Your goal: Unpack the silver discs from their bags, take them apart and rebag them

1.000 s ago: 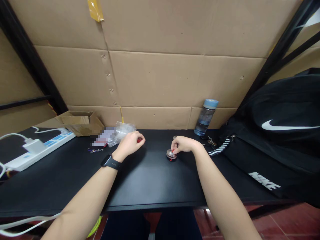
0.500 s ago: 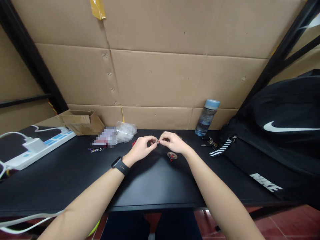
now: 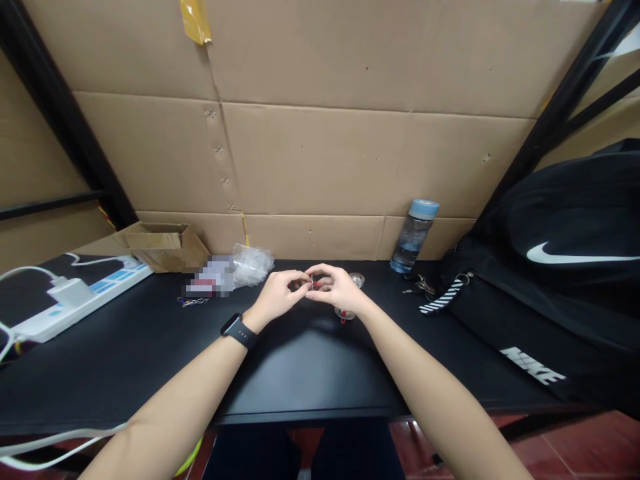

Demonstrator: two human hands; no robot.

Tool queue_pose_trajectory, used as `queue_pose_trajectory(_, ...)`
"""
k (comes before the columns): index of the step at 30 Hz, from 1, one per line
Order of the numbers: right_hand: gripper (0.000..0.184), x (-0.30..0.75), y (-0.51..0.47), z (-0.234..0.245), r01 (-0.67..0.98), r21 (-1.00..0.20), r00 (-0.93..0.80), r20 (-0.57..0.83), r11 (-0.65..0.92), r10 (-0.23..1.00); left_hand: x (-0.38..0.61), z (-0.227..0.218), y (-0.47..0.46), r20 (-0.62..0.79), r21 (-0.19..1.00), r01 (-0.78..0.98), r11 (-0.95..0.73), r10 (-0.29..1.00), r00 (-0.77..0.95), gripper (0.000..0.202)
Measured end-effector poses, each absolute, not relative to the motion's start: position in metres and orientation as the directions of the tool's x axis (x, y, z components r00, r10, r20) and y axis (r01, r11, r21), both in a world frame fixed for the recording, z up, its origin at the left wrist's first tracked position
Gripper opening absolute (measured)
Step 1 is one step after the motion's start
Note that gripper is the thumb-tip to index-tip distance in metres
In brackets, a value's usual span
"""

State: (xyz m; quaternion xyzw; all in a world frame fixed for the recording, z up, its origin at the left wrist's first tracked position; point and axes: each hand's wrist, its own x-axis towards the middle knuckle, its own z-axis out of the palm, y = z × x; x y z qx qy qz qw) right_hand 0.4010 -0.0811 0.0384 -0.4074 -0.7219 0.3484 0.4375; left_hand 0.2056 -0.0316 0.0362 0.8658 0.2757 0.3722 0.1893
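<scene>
My left hand [image 3: 281, 293], with a dark watch on its wrist, pinches at one side of a small red-and-metal piece [image 3: 315, 283] held just above the black table. My right hand [image 3: 336, 288] closes its thumb and fingers on the same piece from the other side, and the fingertips of both hands nearly meet. Fingers cover most of the piece, so its full shape is hidden. A round disc with a red loop [image 3: 343, 315] lies on the table, partly behind my right wrist. Beyond that wrist sits another shiny round disc [image 3: 357, 279].
Crumpled clear plastic [image 3: 251, 265] and a cardboard box [image 3: 167, 247] sit at the back left, near a white power strip [image 3: 83, 300]. Keys [image 3: 425, 285], a water bottle [image 3: 413, 237] and a black backpack [image 3: 555, 293] stand to the right. Cardboard [image 3: 320, 160] walls the back.
My right hand has shifted slightly left and its fingers reach further over the small piece. The disc behind its wrist now shows more. My left hand has turned a little.
</scene>
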Motion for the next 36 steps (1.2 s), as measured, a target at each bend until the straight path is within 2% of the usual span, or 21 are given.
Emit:
queue_pose_trajectory(3, 0.051, 0.405, -0.077, 0.036, 0.399, -0.813, -0.250, 0.350, 0.425, 0.903, 0.197, 0.039, -0.021, 0.569, 0.487, 0.396, -0.779, 0.626, 0.533, 0.020)
queue_pose_trajectory(6, 0.051, 0.423, -0.072, 0.038, 0.587, -0.703, -0.150, 0.393, 0.402, 0.907, 0.180, 0.041, -0.004, 0.571, 0.388, 0.528, -0.755, 0.647, 0.506, 0.022)
queue_pose_trajectory(9, 0.054, 0.451, -0.069, 0.041, 0.752, -0.581, -0.048, 0.421, 0.311, 0.906, 0.162, 0.040, 0.012, 0.505, 0.307, 0.667, -0.679, 0.710, 0.491, 0.024)
queue_pose_trajectory(12, 0.042, 0.481, -0.066, 0.041, 0.854, -0.489, 0.025, 0.383, 0.179, 0.924, 0.150, 0.036, 0.023, 0.421, 0.278, 0.727, -0.628, 0.760, 0.496, 0.024)
queue_pose_trajectory(16, 0.038, 0.509, -0.062, 0.033, 0.888, -0.459, 0.107, 0.295, 0.043, 0.949, 0.146, 0.033, 0.026, 0.392, 0.283, 0.751, -0.596, 0.787, 0.476, 0.021)
queue_pose_trajectory(19, 0.039, 0.520, -0.060, 0.025, 0.889, -0.458, 0.127, 0.257, 0.005, 0.958, 0.146, 0.032, 0.026, 0.378, 0.287, 0.764, -0.578, 0.801, 0.464, 0.020)
queue_pose_trajectory(27, 0.039, 0.526, -0.058, 0.019, 0.854, -0.520, 0.093, 0.190, 0.020, 0.977, 0.144, 0.033, 0.027, 0.334, 0.311, 0.729, -0.610, 0.788, 0.517, 0.019)
queue_pose_trajectory(33, 0.040, 0.521, -0.058, 0.020, 0.861, -0.506, 0.027, 0.158, 0.058, 0.987, 0.143, 0.036, 0.025, 0.303, 0.333, 0.711, -0.620, 0.784, 0.542, 0.027)
queue_pose_trajectory(36, 0.040, 0.518, -0.061, 0.026, 0.886, -0.458, 0.000, 0.148, 0.068, 0.989, 0.141, 0.037, 0.027, 0.309, 0.327, 0.715, -0.618, 0.785, 0.537, 0.027)
